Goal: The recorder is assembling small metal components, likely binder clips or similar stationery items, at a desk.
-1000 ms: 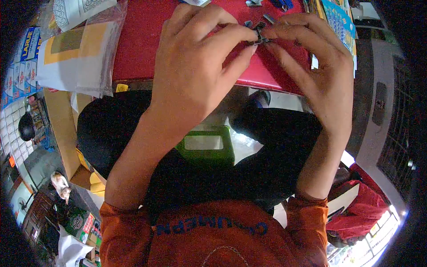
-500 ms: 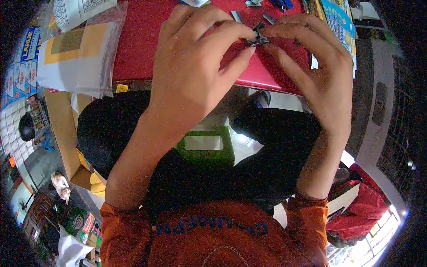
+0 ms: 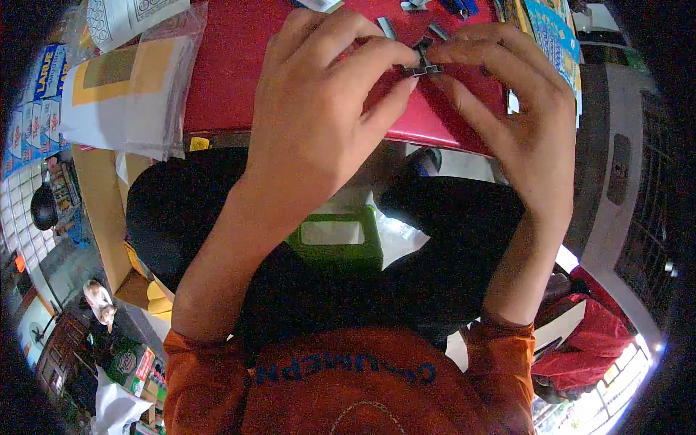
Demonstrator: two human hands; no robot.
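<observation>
Between my two hands, over the red tabletop [image 3: 228,87], is a small dark metal piece [image 3: 426,70] with a squared, bracket-like end. I cannot tell exactly what it is. My left hand [image 3: 312,101] pinches its left side between thumb and forefinger. On the other side, the thumb and fingertips of my right hand [image 3: 518,94] close on the piece, partly covering it. Just beyond the fingertips lie two narrow silvery metal strips, one to the left [image 3: 386,27] and one to the right [image 3: 438,30].
A clear plastic sleeve with papers [image 3: 130,87] covers the table's left side. Colourful printed packets [image 3: 551,32] lie at its right edge, and a blue item [image 3: 464,7] at the far side. Below are a green box [image 3: 333,246] and a cardboard box [image 3: 101,210]. A cat [image 3: 98,299] is on the floor.
The small metal piece has turned slightly between my fingertips, so its squared end shows more clearly. Both hands stay almost in place.
</observation>
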